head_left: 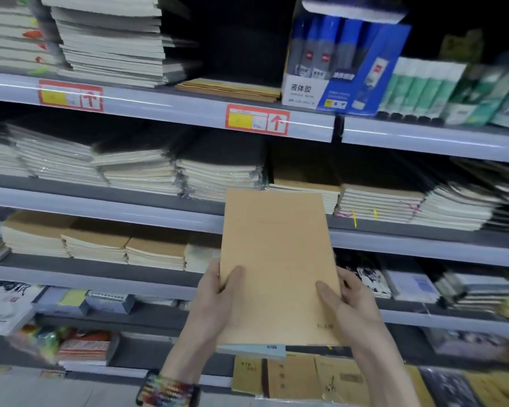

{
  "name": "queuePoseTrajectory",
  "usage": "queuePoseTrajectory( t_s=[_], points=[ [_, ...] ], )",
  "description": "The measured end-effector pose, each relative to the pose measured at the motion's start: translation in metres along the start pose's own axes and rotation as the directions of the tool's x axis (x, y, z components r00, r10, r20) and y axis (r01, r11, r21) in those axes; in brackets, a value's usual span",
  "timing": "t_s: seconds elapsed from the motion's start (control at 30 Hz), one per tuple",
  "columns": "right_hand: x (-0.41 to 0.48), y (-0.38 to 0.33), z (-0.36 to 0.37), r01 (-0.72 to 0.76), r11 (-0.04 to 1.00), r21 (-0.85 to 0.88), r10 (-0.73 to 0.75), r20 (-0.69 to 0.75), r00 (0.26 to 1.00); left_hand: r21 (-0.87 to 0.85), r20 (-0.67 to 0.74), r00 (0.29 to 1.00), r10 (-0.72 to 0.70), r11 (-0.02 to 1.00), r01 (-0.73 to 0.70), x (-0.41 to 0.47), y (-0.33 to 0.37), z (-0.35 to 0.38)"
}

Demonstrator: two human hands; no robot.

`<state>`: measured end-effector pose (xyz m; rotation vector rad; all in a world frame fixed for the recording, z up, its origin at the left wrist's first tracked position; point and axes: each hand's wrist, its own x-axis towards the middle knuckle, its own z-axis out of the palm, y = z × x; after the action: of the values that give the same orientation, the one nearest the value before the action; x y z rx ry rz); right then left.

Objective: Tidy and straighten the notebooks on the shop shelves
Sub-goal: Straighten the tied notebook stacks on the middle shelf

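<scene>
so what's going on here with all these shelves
A person stands at shop shelves stacked with notebooks and holds a brown notebook in both hands. The left hand grips its lower left edge and the right hand its lower right edge, thumbs on the cover. The notebook is held up in front of the shelves and is not yet set on any stack. A blue glue box stands on the top shelf.
</scene>
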<state>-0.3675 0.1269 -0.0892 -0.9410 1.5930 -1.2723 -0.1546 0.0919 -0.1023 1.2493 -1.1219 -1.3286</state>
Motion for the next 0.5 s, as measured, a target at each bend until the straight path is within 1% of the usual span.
queuePoseTrajectory(
  t_s=[0.37,0.5],
  points=[
    [-0.029,0.017,-0.13,-0.012,1.0,0.027,0.015,-0.109,0.994,0.043,0.085,0.996,0.009,0.999,-0.013,-0.051,-0.004,0.121],
    [-0.038,0.024,-0.175,-0.021,1.0,0.015,0.023,-0.147,0.989,0.046,0.122,0.993,-0.009,0.999,0.003,-0.065,-0.007,0.162]
  ],
)
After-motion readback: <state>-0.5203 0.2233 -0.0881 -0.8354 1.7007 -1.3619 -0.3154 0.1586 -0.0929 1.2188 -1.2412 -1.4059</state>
